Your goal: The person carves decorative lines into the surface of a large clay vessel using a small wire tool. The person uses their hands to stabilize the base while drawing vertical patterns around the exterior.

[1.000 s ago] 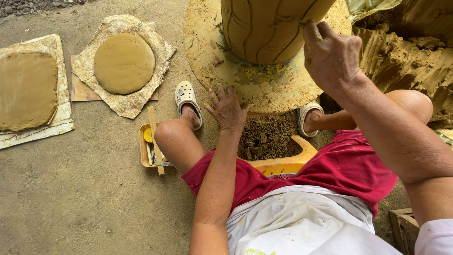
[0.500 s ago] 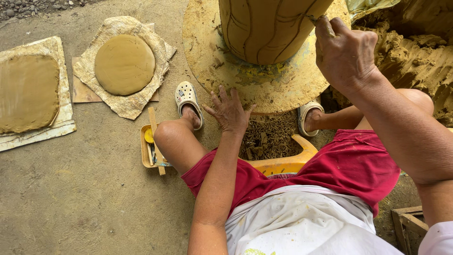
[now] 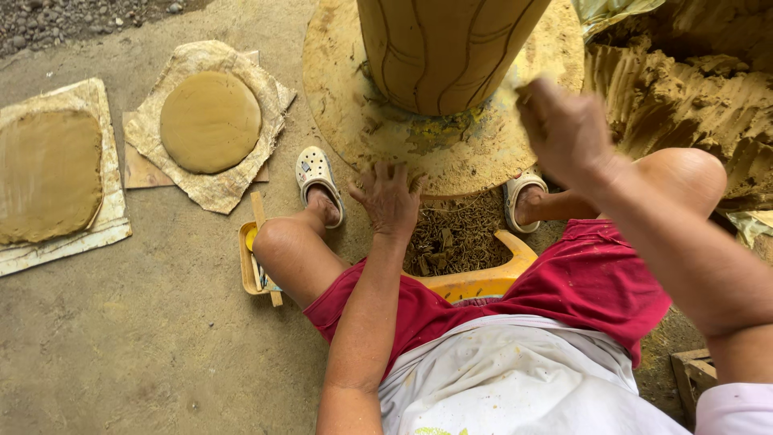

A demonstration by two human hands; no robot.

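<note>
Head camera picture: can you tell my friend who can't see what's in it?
A seated person's left hand rests on the edge of a round clay-smeared wheel holding a tall clay pot, while the right hand is raised beside the pot. Flat clay slabs lie nearby.

Bare concrete floor (image 3: 145, 354); gravel (image 3: 72, 20) edge

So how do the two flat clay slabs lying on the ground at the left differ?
The round clay slab is a neat disc; the squarish clay slab has rounded corners and looks larger. The round one lies on crumpled paper nearer the wheel disc; the squarish one rests on a flat pale board at the frame's edge. Both are smooth, flat and the same tan clay.
</note>
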